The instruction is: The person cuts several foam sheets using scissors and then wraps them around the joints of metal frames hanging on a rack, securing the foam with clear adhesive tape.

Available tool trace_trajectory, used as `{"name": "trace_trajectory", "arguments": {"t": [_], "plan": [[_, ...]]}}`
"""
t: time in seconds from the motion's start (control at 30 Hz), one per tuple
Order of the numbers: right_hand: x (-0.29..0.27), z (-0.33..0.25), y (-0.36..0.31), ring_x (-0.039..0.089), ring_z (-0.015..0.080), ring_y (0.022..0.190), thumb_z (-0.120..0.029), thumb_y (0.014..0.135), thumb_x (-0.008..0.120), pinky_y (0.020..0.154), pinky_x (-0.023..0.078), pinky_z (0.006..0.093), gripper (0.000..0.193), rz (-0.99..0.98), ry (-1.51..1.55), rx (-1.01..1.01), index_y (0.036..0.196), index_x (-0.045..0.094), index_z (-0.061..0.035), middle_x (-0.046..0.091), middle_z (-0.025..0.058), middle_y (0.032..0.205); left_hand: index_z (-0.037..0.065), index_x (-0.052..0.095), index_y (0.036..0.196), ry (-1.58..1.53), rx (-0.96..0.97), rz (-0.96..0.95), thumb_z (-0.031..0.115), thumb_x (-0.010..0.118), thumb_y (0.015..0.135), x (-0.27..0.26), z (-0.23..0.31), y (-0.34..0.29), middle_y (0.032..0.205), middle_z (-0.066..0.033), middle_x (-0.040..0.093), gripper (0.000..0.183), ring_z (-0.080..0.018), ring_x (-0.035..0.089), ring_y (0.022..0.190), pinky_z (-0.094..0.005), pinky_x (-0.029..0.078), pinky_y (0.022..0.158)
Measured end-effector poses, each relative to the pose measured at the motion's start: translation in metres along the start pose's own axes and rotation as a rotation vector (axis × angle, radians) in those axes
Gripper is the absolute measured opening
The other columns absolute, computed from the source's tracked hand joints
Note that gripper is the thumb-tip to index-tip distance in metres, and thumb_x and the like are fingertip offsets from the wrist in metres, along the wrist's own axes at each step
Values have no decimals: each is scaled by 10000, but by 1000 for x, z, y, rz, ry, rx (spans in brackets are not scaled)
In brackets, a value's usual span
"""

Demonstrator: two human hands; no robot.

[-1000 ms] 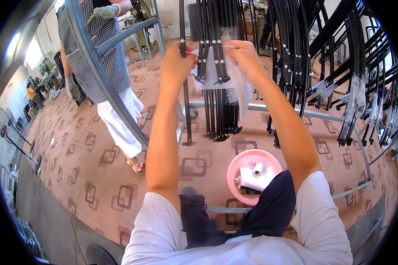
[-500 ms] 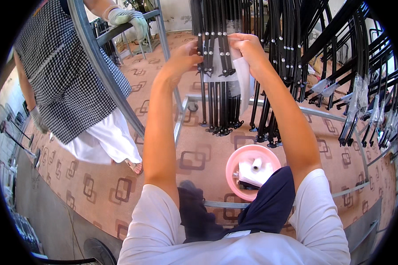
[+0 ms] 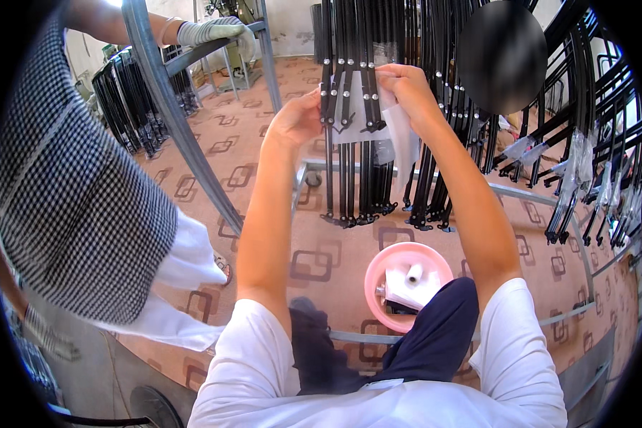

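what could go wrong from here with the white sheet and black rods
The thin white sheet hangs loose below the bare right hand, so it might slip or crease.
The slim black riveted rods crowd together; their jutting ends might snag it.
The round pink basin stands near the dark-trousered leg and could get bumped.

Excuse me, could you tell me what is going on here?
A person is working with both bare hands at a bunch of hanging black metal rods. The right hand pinches a white sheet, which lies partly behind the rods. The left hand is at their left edge; its exact grip is hidden. A pink basin with a white roll in it stands below. A co-worker's gloved hand rests on a grey metal frame.
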State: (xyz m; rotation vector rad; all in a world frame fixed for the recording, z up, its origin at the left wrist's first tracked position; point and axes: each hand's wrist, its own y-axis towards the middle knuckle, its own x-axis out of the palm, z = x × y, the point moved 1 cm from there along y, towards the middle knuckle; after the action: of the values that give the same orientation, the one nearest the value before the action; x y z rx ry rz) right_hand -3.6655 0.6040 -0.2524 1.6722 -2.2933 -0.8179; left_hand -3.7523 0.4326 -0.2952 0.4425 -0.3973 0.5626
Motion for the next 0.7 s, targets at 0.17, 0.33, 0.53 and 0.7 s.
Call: {"name": "trace_trajectory", "arguments": {"t": [0.17,0.33,0.53,0.7], "plan": [[-1,12,7,452,66,581,-45,772,465,507,343,193,185,55,-136,-67,879,609,2,543,-3,687,1,474,848,1116,601,597,81,490,806,10,9,23,727,-117,588,92,-238,581,693,-356,429,601],[2,10,3,437,71,539,-45,753,466,491,340,202,187,131,-158,-88,856,612,8,533,5,638,13,424,868,1389,853,712,108,391,864,46,4,8,754,-233,547,100,-437,502,740,-453,391,604],[5,4,2,510,162,615,-57,721,458,566,395,269,199,220,-250,-198,822,614,14,559,88,667,8,437,821,1335,911,868,198,439,866,38,-4,17,718,-186,563,195,-349,556,685,-421,396,568],[7,21,1,522,239,710,-194,761,524,629,415,330,233,282,-480,-434,894,563,-6,551,158,751,73,543,917,991,366,623,438,456,836,-29,14,40,844,-72,597,384,-184,564,776,-334,436,665]]}}
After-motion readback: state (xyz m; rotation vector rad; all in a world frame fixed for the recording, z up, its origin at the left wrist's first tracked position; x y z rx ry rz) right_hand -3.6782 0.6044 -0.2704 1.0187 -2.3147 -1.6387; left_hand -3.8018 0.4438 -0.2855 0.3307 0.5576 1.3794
